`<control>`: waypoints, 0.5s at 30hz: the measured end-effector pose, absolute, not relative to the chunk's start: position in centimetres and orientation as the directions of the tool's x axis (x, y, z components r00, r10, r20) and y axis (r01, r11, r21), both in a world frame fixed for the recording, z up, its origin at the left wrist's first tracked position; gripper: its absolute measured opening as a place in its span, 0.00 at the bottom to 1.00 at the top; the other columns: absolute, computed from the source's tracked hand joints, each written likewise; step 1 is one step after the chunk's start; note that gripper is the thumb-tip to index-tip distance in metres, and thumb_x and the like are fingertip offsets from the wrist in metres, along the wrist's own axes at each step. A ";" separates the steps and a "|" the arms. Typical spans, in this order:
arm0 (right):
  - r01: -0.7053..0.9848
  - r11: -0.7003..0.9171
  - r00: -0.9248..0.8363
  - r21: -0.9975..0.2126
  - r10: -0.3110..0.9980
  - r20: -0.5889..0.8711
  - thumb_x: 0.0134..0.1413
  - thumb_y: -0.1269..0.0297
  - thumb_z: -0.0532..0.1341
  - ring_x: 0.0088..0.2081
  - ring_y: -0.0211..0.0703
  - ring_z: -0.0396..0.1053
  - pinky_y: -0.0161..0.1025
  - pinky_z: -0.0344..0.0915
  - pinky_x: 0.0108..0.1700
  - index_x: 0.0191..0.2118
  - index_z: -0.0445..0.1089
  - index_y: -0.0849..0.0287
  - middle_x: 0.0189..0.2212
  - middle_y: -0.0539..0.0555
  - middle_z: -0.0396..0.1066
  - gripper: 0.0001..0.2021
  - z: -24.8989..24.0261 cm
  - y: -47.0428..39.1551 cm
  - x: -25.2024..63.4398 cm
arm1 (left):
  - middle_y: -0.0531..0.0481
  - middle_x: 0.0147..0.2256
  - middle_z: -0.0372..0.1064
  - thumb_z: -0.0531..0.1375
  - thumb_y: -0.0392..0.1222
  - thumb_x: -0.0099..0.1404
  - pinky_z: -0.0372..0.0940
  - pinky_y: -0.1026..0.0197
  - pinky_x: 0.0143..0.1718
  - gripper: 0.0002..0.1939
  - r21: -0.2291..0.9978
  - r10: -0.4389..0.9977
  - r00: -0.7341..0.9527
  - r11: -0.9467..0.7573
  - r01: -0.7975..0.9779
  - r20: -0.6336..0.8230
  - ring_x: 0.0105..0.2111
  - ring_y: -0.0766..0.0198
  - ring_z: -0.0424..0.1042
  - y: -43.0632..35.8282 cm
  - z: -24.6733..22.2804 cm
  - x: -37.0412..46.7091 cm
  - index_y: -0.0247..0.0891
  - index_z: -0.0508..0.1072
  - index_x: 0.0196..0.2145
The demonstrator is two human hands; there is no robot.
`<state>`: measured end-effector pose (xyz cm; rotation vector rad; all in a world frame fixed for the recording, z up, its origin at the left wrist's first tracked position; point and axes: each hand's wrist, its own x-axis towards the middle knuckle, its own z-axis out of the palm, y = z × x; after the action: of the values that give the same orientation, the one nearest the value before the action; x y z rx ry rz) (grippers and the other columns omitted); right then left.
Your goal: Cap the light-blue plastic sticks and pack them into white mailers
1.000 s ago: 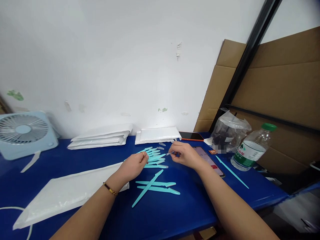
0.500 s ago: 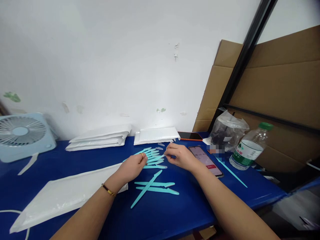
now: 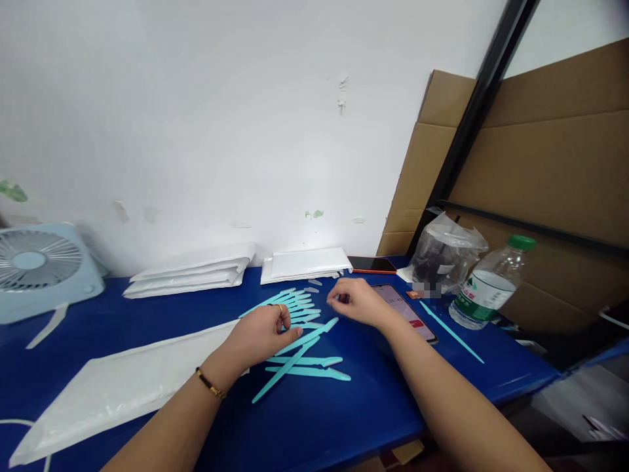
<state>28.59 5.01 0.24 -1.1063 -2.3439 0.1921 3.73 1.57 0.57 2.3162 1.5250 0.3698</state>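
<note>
left hand (image 3: 258, 335): half open, thumb apart from curled fingers, over razors (image 3: 307, 316); no grip seen
right hand (image 3: 356, 303): fingertips drawn together near caps (image 3: 311, 290); contents can't tell
razors: fan beside left hand, crossed pile (image 3: 284, 371) nearer, one near bottle (image 3: 486, 292)

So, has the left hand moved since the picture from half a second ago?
Yes. Judged against the orange-edged phone by the wall, the left hand has moved slightly toward the person, its thumb also to the right.
</note>
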 end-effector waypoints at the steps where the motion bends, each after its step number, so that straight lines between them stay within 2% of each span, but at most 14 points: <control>1: 0.719 0.610 -0.450 -0.333 0.774 0.446 0.50 0.72 0.56 0.30 0.38 0.67 0.34 0.62 0.35 0.34 0.73 0.60 0.30 0.54 0.70 0.08 0.3 5.3 29.0 | 0.53 0.25 0.67 0.54 0.60 0.53 0.50 0.64 0.22 0.19 0.404 0.909 0.416 -0.378 0.833 -0.009 0.24 0.64 0.64 1.3 0.7 3.7 0.41 0.69 0.28; 3: 0.789 0.522 -0.322 -0.323 0.800 0.506 0.51 0.76 0.53 0.35 0.40 0.68 0.37 0.63 0.40 0.37 0.73 0.60 0.34 0.56 0.70 0.12 0.2 5.8 29.5 | 0.54 0.24 0.68 0.57 0.59 0.50 0.49 0.64 0.21 0.17 0.370 0.884 0.467 -0.420 0.829 -0.042 0.23 0.64 0.64 0.8 0.8 3.8 0.42 0.70 0.26; 5: 0.813 0.486 -0.270 -0.321 0.803 0.531 0.51 0.78 0.52 0.37 0.42 0.68 0.38 0.62 0.42 0.39 0.72 0.61 0.38 0.58 0.70 0.15 -0.1 6.3 29.6 | 0.54 0.24 0.68 0.59 0.56 0.49 0.48 0.64 0.20 0.15 0.354 0.868 0.493 -0.443 0.824 -0.060 0.23 0.65 0.64 0.5 0.8 3.9 0.42 0.70 0.25; 8: 0.764 0.568 -0.381 -0.308 0.781 0.494 0.53 0.77 0.50 0.41 0.42 0.67 0.38 0.62 0.45 0.44 0.70 0.58 0.41 0.57 0.70 0.17 -1.0 7.0 28.6 | 0.54 0.23 0.69 0.57 0.52 0.52 0.49 0.65 0.21 0.12 0.363 0.874 0.479 -0.423 0.830 -0.078 0.22 0.65 0.64 0.5 0.6 4.0 0.42 0.70 0.23; 11: 0.722 0.642 -0.529 -0.257 0.752 0.393 0.54 0.75 0.50 0.46 0.43 0.65 0.39 0.61 0.47 0.49 0.68 0.56 0.44 0.56 0.69 0.19 -2.0 7.9 26.9 | 0.53 0.24 0.70 0.56 0.49 0.53 0.50 0.65 0.21 0.10 0.393 0.878 0.472 -0.409 0.824 -0.075 0.23 0.65 0.65 1.0 0.5 3.9 0.41 0.70 0.23; 15: 0.758 0.631 -0.572 -0.163 0.764 0.300 0.54 0.70 0.53 0.47 0.44 0.65 0.38 0.61 0.46 0.47 0.70 0.56 0.44 0.55 0.70 0.16 -2.7 9.1 25.5 | 0.53 0.24 0.69 0.54 0.50 0.56 0.51 0.66 0.22 0.11 0.485 0.882 0.469 -0.390 0.782 -0.047 0.24 0.65 0.65 1.6 0.5 3.6 0.41 0.69 0.26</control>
<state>25.52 9.10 -2.68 -1.2172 -2.5139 0.0229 3.58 1.59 0.46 2.2778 1.3874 0.3026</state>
